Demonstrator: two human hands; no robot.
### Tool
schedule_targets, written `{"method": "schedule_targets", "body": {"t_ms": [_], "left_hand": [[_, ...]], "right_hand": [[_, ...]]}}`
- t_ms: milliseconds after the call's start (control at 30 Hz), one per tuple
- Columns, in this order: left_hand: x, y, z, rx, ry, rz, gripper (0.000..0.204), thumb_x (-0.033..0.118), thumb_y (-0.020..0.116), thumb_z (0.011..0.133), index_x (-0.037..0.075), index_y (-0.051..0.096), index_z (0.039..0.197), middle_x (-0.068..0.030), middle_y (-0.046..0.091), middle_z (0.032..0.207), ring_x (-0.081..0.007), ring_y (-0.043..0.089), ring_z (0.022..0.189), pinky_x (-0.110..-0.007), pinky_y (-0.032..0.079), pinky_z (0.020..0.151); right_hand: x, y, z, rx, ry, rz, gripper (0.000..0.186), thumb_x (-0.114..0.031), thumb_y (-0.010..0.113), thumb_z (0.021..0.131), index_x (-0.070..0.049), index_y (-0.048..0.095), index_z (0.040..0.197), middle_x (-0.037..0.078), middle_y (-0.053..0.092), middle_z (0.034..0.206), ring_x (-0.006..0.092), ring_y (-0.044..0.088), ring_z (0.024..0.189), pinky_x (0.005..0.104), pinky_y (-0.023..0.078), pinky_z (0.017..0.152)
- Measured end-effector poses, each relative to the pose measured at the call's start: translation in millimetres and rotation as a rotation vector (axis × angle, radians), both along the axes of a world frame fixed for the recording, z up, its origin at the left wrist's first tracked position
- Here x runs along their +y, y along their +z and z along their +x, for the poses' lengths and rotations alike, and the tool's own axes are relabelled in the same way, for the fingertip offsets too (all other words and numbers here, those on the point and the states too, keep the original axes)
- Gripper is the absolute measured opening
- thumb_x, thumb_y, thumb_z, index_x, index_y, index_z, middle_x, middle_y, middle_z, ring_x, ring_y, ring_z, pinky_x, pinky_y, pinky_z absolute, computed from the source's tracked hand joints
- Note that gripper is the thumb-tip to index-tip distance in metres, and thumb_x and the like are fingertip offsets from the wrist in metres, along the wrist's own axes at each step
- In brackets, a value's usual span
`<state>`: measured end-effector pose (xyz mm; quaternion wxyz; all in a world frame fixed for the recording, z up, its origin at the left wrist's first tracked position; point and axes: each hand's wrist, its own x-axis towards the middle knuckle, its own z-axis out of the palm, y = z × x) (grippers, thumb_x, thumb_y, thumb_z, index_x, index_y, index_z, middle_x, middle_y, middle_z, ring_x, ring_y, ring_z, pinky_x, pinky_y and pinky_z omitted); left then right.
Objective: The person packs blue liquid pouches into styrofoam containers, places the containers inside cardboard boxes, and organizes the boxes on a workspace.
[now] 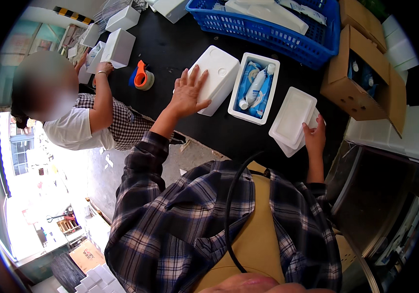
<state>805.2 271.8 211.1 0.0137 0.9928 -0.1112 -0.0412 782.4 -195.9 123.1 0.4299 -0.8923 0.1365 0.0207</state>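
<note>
My left hand [190, 95] lies flat with fingers spread on a closed white foam box [214, 73]. To its right stands an open foam box [233, 110], which holds blue packs [243, 88] and a white tube-like bottle [257, 88]. Farther right, two white foam lids [293, 115] lie stacked slightly askew on the black table. At the right edge of these lids is my right hand [315, 136], its thumb and fingers closed on the rim of a lid.
A blue plastic crate [268, 41] with foam pieces stands at the back. Right of it is an open cardboard box [361, 93]. An orange tape dispenser [143, 77] sits left on the black table [165, 53]. At far left, a co-worker [80, 117] handles foam boxes [119, 48].
</note>
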Motion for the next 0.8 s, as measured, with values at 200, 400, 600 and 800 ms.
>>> {"method": "schedule_targets", "body": {"t_ms": [200,400,600,800], "left_hand": [[-25,-10,-5,0.008,0.097,0.122,0.094,0.058,0.061,0.088,0.02,0.019,0.164,-0.0222,0.013,0.169,-0.0519,0.016,0.15,-0.065,0.02,0.116],[-53,-8,-22,0.032,0.274,0.153,0.098,0.055,0.066,0.082,0.017,0.024,0.162,-0.0246,0.016,0.167,-0.0541,0.02,0.147,-0.066,0.024,0.112],[-46,-10,-14,-0.052,0.209,-0.004,0.093,0.051,0.065,0.082,0.017,0.028,0.161,-0.0237,0.017,0.167,-0.0536,0.021,0.147,-0.068,0.025,0.111],[-61,16,-18,-0.163,0.052,-0.291,0.112,0.065,0.073,0.078,0.013,0.022,0.163,-0.0239,0.018,0.167,-0.0471,0.01,0.155,-0.066,0.01,0.12]], "right_hand": [[5,-49,13,-0.135,0.028,-0.06,0.088,-0.004,0.077,0.081,-0.012,0.032,0.157,0.018,0.058,0.136,0.0323,0.069,0.104,0.0405,0.055,0.091],[-2,-6,19,0.022,-0.085,0.266,0.085,0.002,0.073,0.083,-0.011,0.033,0.157,0.016,0.06,0.126,0.0246,0.068,0.105,0.037,0.055,0.09],[-1,52,2,-0.22,-0.121,0.729,0.076,0.002,0.071,0.087,-0.007,0.038,0.154,0.011,0.062,0.12,0.0191,0.065,0.107,0.03,0.054,0.086],[68,82,25,-0.111,-0.12,1.129,0.07,-0.002,0.072,0.09,-0.009,0.039,0.152,0.009,0.061,0.124,0.0198,0.064,0.111,0.0351,0.054,0.093]]}}
